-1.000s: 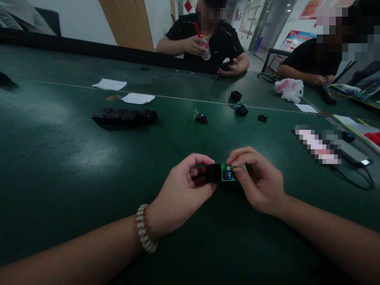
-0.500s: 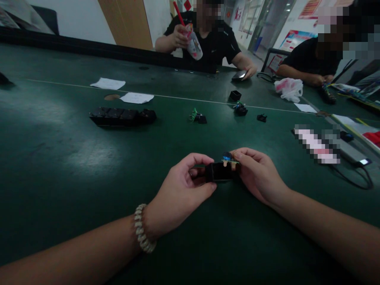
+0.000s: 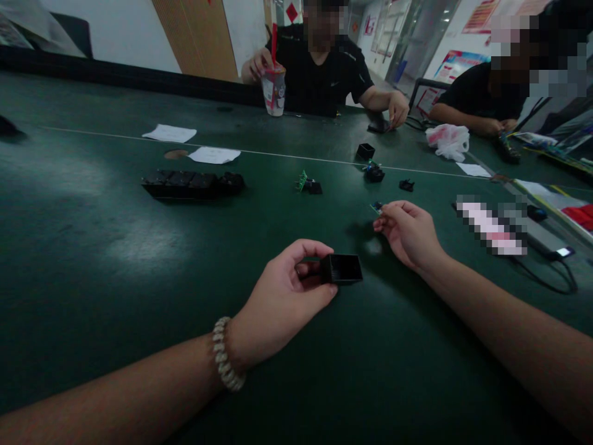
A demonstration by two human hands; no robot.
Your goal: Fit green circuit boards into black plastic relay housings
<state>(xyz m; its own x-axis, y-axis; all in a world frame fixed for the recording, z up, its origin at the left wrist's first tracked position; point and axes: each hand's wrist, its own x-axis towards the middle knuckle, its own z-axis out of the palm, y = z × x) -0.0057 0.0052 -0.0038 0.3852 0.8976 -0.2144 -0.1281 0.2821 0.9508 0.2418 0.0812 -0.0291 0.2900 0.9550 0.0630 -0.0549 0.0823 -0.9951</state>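
Observation:
My left hand [image 3: 296,290] grips a small black open-topped plastic box [image 3: 345,268] by its left side, thumb and fingers on opposite edges. The box's dark inside faces me and looks hollow. Above and to the right, my right hand [image 3: 410,232] pinches a small circuit board [image 3: 376,209] between thumb and fingertips, held clear of the box and over the table. Only the board's green edge and a dark part show; the fingers cover the rest. Beyond it lie a black part with a green board [image 3: 373,172] and a small black piece [image 3: 406,185].
A row of black modules [image 3: 192,184] lies at the left, and another green board [image 3: 303,181] with a black piece sits mid-table. Farther back are a black box [image 3: 365,151], paper sheets [image 3: 170,133] and a plastic bag [image 3: 448,142]. Two people sit across the table [image 3: 115,278].
My right hand has lifted the circuit board away from the box, up and forward. My left hand stays put with the box. Across the table, a person's drink cup now stands upright on the tabletop.

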